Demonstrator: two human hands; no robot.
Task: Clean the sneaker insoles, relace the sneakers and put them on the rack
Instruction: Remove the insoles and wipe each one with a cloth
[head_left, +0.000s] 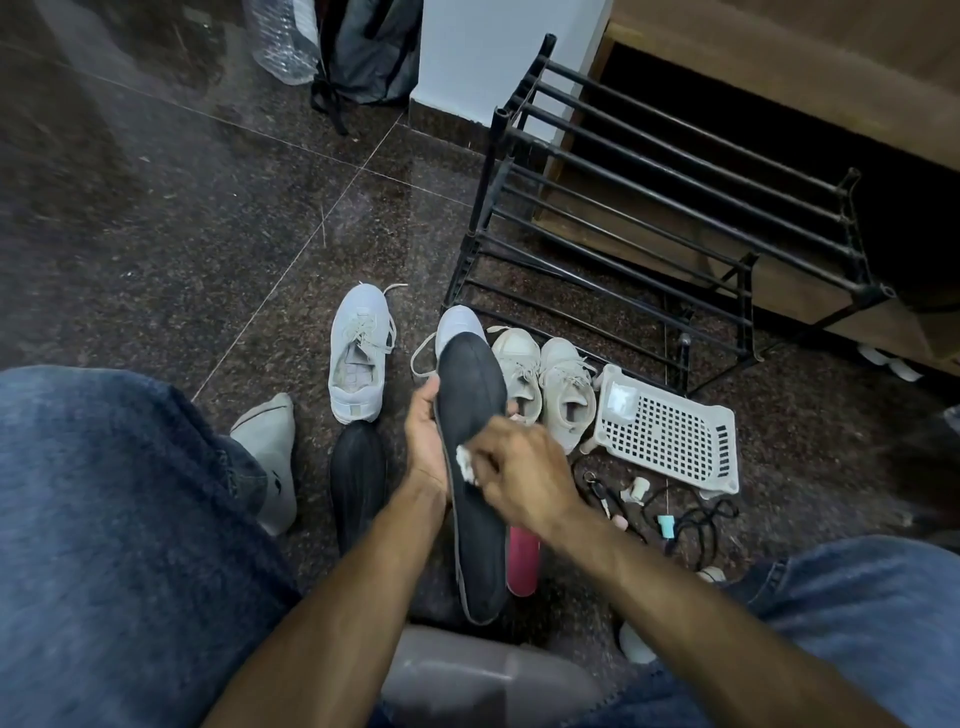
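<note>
I have the long dark grey foam insole (475, 467) lifted over the floor at the centre of my view, toe toward twelve o'clock. My left hand (425, 441) grips its left edge, thumb curled over the rim near the toe. My right hand (519, 467) pinches a small white crumpled wipe (466, 466) and presses it on the insole's middle.

The second dark insole (358, 483) lies flat on the floor at nine o'clock of the held one. The white lace-up sneaker (360, 353) stands at eleven o'clock, its mate's white toe (460, 322) showing just past the held insole at twelve. A smaller beige pair (543, 382) sits at two o'clock, just beside a white perforated plastic basket (670, 436). The black metal bar shoe rack (649, 208) stands beyond, at one o'clock.

Risks, as I judge them: the insole is thin and held by one edge only, so a hard rub could fold it or twist it out of my grip. The wipe is small and may shed or slip from my fingers.

Room is tight at three to four o'clock, where black cords (691, 519) and a pink cylinder (523, 566) clutter the floor. My jeans-clad knees close in both sides. The dark speckled stone floor (182, 234) at ten o'clock offers open space.
</note>
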